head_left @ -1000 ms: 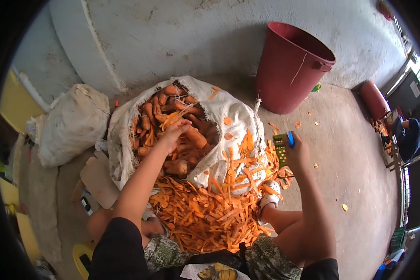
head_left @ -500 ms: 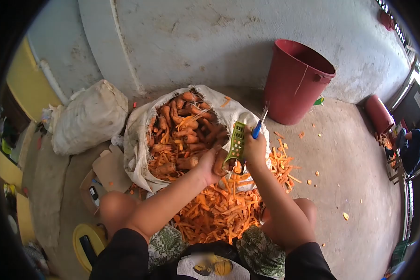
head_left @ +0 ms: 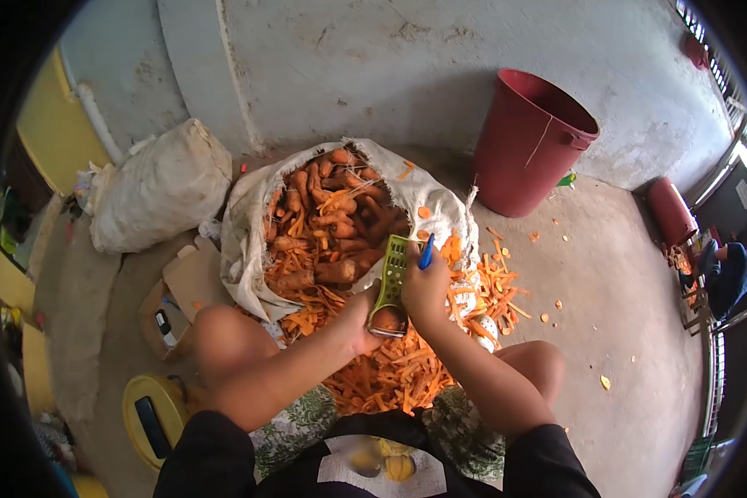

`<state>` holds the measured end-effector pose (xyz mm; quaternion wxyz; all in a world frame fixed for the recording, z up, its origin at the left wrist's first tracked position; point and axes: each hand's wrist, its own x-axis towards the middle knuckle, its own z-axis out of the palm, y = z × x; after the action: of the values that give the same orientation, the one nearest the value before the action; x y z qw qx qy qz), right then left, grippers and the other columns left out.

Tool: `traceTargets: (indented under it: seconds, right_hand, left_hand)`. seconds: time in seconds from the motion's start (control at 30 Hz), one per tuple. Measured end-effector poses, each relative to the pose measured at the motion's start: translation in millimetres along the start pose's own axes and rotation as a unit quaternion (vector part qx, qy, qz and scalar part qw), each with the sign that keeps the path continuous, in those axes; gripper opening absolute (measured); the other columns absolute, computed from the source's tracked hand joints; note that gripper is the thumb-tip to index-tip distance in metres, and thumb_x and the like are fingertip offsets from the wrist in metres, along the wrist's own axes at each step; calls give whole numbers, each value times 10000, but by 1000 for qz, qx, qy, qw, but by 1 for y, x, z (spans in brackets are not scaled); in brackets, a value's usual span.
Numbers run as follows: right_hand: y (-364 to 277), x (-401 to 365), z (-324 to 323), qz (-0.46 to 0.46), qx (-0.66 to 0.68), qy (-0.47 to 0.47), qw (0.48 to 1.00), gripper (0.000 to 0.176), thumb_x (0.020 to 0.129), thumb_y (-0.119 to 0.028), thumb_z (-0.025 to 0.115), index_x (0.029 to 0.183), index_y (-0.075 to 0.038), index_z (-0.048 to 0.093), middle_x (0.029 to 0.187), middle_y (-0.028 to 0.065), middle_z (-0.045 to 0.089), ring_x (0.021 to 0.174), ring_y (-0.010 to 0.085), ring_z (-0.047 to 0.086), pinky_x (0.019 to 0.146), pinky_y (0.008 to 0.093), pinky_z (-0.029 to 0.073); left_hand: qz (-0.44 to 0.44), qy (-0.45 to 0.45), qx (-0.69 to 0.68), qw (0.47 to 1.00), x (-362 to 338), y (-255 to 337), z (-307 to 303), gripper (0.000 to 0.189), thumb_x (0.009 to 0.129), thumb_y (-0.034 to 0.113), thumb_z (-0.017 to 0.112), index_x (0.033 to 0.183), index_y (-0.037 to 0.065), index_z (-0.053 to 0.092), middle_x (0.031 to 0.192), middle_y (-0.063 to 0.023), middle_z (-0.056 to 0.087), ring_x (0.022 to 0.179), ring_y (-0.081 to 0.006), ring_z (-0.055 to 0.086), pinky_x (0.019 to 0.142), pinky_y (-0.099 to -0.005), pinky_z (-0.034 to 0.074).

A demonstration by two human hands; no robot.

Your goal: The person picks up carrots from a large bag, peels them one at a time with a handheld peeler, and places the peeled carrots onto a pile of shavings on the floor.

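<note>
My left hand point(head_left: 358, 322) is closed around a carrot point(head_left: 388, 319), low over a heap of orange peelings point(head_left: 394, 369). A green peeler point(head_left: 393, 270) with holes in its handle is gripped in my right hand point(head_left: 425, 292), its head lying over the carrot. The same hand also keeps hold of a blue-handled tool point(head_left: 427, 251), whose blade I cannot make out now. Just beyond my hands a white woven sack point(head_left: 245, 249) lies with its mouth rolled back, full of unpeeled carrots point(head_left: 332, 220) with some peelings among them.
A tall red bin point(head_left: 527, 149) stands by the wall. To the left are a tied white sack point(head_left: 162, 187), a cardboard box point(head_left: 195, 278) and a yellow lid point(head_left: 133, 415) bearing a phone point(head_left: 151, 427). Peelings litter the floor on the right. Another person point(head_left: 729, 274) sits far right.
Both hands have come down and nearer my body, bringing the carrot and peeler away from the sack's mouth. The peeler's head now sits lower, over the carrot. My view has shifted slightly.
</note>
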<state>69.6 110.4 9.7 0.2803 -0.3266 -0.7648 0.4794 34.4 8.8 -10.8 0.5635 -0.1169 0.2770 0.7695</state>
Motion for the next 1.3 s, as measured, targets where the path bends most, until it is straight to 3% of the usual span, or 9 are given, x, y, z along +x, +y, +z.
traceTargets:
  seconds: [0.2, 0.3, 0.53, 0.77, 0.83, 1.0, 1.1, 1.2, 1.3]
  right_hand:
    - [41, 53, -12, 25, 12, 136, 990, 244, 876, -229, 449, 877, -15, 566, 625, 117, 555, 523, 188, 505, 504, 344, 397]
    - [46, 89, -38, 83, 78, 211, 971, 312, 890, -224, 425, 710, 6, 534, 517, 39, 475, 455, 127, 445, 448, 293, 364]
    - [-2, 20, 4, 43, 204, -16, 978, 257, 874, -221, 476, 680, -53, 494, 521, -32, 413, 465, 64, 350, 416, 239, 282]
    - [4, 0, 18, -89, 24, 14, 996, 267, 863, -206, 492, 684, -8, 475, 522, 9, 423, 481, 88, 375, 445, 276, 323]
    - [7, 9, 17, -61, 13, 26, 998, 246, 866, -216, 471, 770, 7, 507, 532, 105, 471, 464, 181, 430, 465, 326, 353]
    - [38, 81, -13, 66, 175, 149, 971, 264, 881, -226, 459, 782, 7, 537, 522, 25, 468, 462, 109, 413, 442, 288, 339]
    - [24, 59, -10, 54, 131, 75, 987, 271, 885, -234, 453, 792, 5, 542, 516, 16, 446, 458, 98, 391, 436, 274, 335]
    - [-2, 16, 3, 58, 143, -14, 988, 274, 876, -241, 467, 756, 1, 514, 544, 29, 461, 483, 102, 416, 454, 286, 353]
    - [5, -3, 18, -59, 24, 8, 998, 267, 859, -234, 479, 741, 5, 479, 566, 142, 489, 476, 258, 449, 483, 361, 370]
  left_hand:
    - [-97, -46, 211, 972, -11, -4, -5, 354, 926, 314, 289, 1029, 38, 484, 758, -29, 536, 627, -122, 546, 555, -243, 483]
    - [-89, -48, 200, 975, -18, -1, 4, 397, 923, 356, 290, 1027, 33, 498, 713, -23, 495, 626, -106, 526, 531, -237, 468]
    - [-11, -14, 118, 993, 0, 15, -10, 331, 909, 337, 335, 1017, 69, 497, 899, -75, 577, 724, -181, 574, 550, -318, 479]
    - [-22, 14, 60, 998, -2, 15, -11, 268, 890, 243, 357, 967, 35, 507, 875, -77, 579, 740, -184, 574, 628, -329, 489]
    - [-31, -98, 148, 984, 2, 19, -15, 294, 899, 280, 358, 960, 34, 507, 850, -79, 571, 730, -179, 572, 634, -317, 490]
    - [-111, -36, 221, 968, -16, 3, -10, 399, 906, 383, 338, 990, 18, 477, 814, -92, 547, 695, -170, 557, 599, -306, 481]
    - [-105, -129, 81, 983, 1, 11, -31, 366, 906, 355, 334, 976, 33, 493, 818, -87, 557, 670, -177, 561, 563, -317, 474]
    - [-52, -61, 109, 991, -4, 15, -21, 335, 906, 324, 320, 959, 48, 504, 832, -71, 570, 692, -183, 568, 577, -325, 478]
    - [-21, -32, 90, 995, -3, 11, -17, 282, 897, 285, 348, 963, 63, 507, 850, -64, 578, 709, -186, 574, 584, -335, 487]
